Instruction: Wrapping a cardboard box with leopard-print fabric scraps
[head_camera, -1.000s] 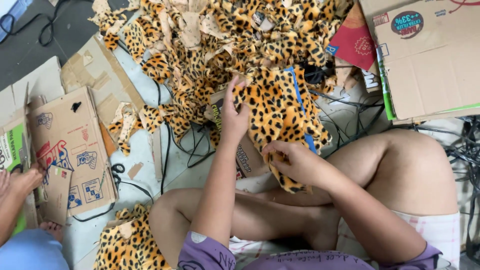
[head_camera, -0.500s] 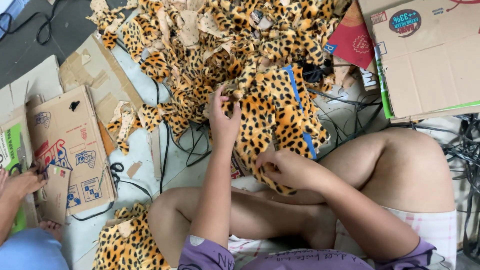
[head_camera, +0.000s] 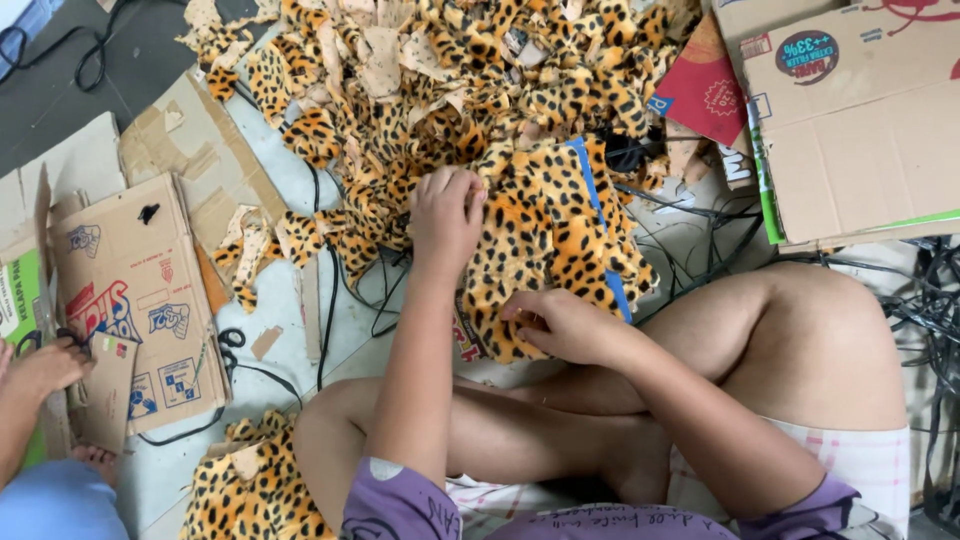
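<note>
I sit cross-legged on the floor with a piece of leopard-print plush fabric (head_camera: 555, 240) spread in front of my knees. My left hand (head_camera: 445, 215) grips its upper left edge with bent fingers. The lower edge of the same piece is pinched in my right hand (head_camera: 560, 325), just above my shin. A blue strip (head_camera: 600, 220) runs along the fabric's right side. Behind it lies a big heap of leopard-print scraps (head_camera: 420, 80).
Flattened cardboard (head_camera: 130, 290) covers the floor at left, where another person's hand (head_camera: 45, 365) rests on it. A large cardboard box (head_camera: 860, 120) stands at right. Black cables (head_camera: 330, 290) cross the floor. More leopard fabric (head_camera: 250, 490) lies by my left knee.
Both my hands have pulled the leopard piece down and toward me; my left hand slid left along its top edge. The other person's hand at left has shifted slightly.
</note>
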